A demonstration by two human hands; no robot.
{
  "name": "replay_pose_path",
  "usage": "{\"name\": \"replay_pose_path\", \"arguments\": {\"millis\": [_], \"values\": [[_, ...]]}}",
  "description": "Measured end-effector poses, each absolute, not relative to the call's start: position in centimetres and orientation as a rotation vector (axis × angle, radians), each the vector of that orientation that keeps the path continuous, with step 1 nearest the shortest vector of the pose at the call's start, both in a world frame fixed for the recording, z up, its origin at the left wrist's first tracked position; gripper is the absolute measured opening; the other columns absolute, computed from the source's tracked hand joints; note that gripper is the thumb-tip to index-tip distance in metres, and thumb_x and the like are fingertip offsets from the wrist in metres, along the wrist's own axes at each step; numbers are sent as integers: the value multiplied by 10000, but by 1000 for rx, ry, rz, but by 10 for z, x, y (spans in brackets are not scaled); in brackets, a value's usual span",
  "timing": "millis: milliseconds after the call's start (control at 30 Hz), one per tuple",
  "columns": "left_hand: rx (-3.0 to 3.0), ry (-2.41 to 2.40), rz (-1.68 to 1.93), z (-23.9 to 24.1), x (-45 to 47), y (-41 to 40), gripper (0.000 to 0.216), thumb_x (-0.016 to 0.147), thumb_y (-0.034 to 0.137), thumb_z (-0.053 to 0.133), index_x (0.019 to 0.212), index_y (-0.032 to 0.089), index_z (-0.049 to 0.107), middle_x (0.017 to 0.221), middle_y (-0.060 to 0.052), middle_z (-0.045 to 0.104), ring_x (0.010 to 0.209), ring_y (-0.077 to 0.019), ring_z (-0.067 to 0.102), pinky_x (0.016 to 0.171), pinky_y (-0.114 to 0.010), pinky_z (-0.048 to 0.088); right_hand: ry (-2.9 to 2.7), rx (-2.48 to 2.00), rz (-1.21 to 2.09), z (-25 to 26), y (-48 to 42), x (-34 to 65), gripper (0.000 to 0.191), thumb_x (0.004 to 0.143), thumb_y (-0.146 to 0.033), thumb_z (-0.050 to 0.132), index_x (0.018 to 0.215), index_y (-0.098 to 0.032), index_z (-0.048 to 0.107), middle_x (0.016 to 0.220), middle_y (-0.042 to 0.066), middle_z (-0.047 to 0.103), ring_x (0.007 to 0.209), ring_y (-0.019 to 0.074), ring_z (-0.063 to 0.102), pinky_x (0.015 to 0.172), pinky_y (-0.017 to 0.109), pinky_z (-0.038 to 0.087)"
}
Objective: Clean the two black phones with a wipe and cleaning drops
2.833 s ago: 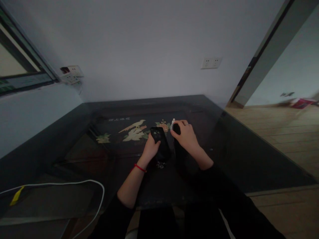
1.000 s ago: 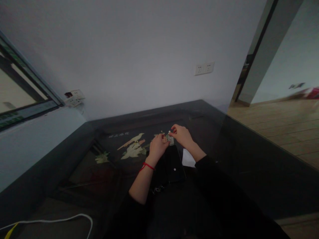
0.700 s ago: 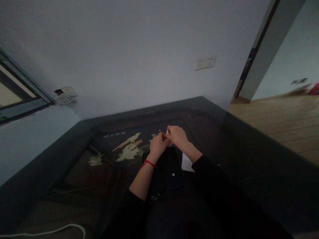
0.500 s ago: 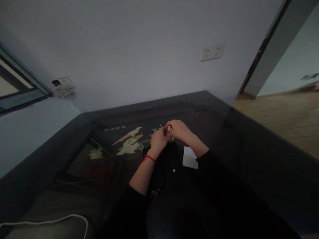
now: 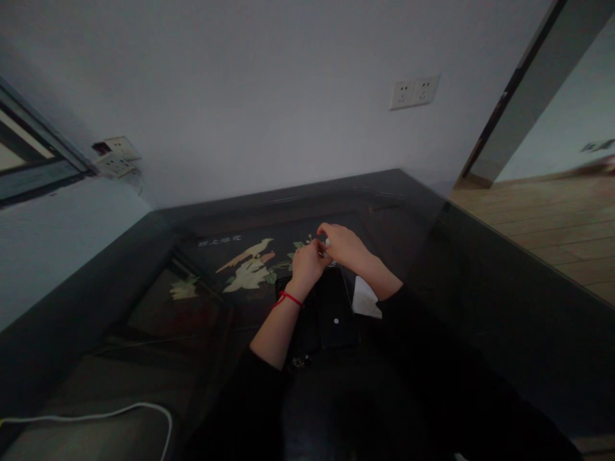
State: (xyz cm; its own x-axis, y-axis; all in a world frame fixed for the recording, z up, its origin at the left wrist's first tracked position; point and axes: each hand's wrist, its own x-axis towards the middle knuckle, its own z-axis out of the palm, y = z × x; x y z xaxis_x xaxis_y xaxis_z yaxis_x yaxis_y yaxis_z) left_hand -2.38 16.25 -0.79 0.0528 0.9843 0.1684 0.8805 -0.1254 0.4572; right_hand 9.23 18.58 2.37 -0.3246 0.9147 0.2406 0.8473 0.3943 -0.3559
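Note:
My left hand, with a red cord round its wrist, and my right hand meet over the far part of the black table. Between their fingers is a small white-topped object, perhaps a little bottle. Both hands are closed round it, and most of it is hidden. Just below them lies a flat black phone-like slab with a pale dot. A second dark slab lies partly beneath my left forearm. White paper rests beside my right forearm.
The glossy black tabletop bears an inlaid bird and flower picture. A white cable curves at the lower left. A small shiny item lies near me. The wall with sockets stands behind the table.
The view has tilted a little, so the table and hands sit slightly higher. My right fingers have shifted over the white-topped object, and less of it shows.

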Motion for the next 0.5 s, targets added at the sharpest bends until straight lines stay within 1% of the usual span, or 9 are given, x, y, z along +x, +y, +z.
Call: {"name": "replay_pose_path", "arguments": {"millis": [67, 100, 167, 233, 300, 400, 500], "values": [[2100, 1910, 660, -10, -24, 163, 201, 798, 338, 633, 939, 198, 599, 915, -68, 717, 904, -237, 670, 791, -311, 461, -2226, -1530, 219, 22, 187, 93, 269, 806, -217, 637, 1068, -168, 596, 1049, 125, 644, 921, 229, 623, 738, 311, 443], [2099, 1912, 662, -10, -24, 164, 209, 800, 354, 632, 937, 198, 601, 912, -69, 717, 899, -238, 671, 788, -314, 462, -2215, -1533, 219, 22, 188, 94, 239, 807, -216, 636, 1036, -154, 610, 1036, 136, 645, 915, 234, 624, 735, 315, 443], [2093, 1911, 664, -11, -24, 165, 235, 801, 381, 632, 944, 197, 605, 910, -71, 717, 886, -233, 672, 781, -313, 465, -2215, -1510, 239, 21, 191, 95, 131, 808, -186, 624, 935, -159, 645, 984, 122, 660, 895, 228, 627, 730, 310, 438], [2091, 1904, 664, -12, -24, 166, 263, 802, 400, 633, 967, 197, 607, 916, -70, 716, 885, -226, 671, 781, -310, 467, -2228, -1453, 278, 20, 193, 95, 91, 795, -148, 622, 865, -184, 667, 940, 85, 678, 883, 209, 630, 730, 294, 433], [2088, 1900, 664, -12, -25, 166, 276, 801, 407, 635, 978, 197, 606, 918, -68, 716, 885, -222, 671, 781, -309, 468, -2222, -1402, 321, 21, 195, 97, 138, 768, -130, 642, 880, -202, 678, 927, 59, 692, 873, 195, 634, 724, 282, 434], [2075, 1906, 654, -12, -24, 166, 261, 792, 391, 651, 961, 198, 601, 918, -68, 714, 884, -220, 671, 773, -306, 471, -2162, -1386, 380, 23, 197, 99, 219, 733, -127, 678, 940, -199, 677, 910, 52, 706, 829, 183, 645, 700, 273, 450], [2060, 1913, 641, -11, -24, 165, 249, 785, 377, 669, 943, 200, 593, 929, -73, 711, 888, -214, 671, 771, -300, 473, -2084, -1397, 447, 26, 198, 102, 212, 714, -121, 697, 917, -183, 686, 858, 49, 717, 764, 166, 660, 672, 263, 473]]}}
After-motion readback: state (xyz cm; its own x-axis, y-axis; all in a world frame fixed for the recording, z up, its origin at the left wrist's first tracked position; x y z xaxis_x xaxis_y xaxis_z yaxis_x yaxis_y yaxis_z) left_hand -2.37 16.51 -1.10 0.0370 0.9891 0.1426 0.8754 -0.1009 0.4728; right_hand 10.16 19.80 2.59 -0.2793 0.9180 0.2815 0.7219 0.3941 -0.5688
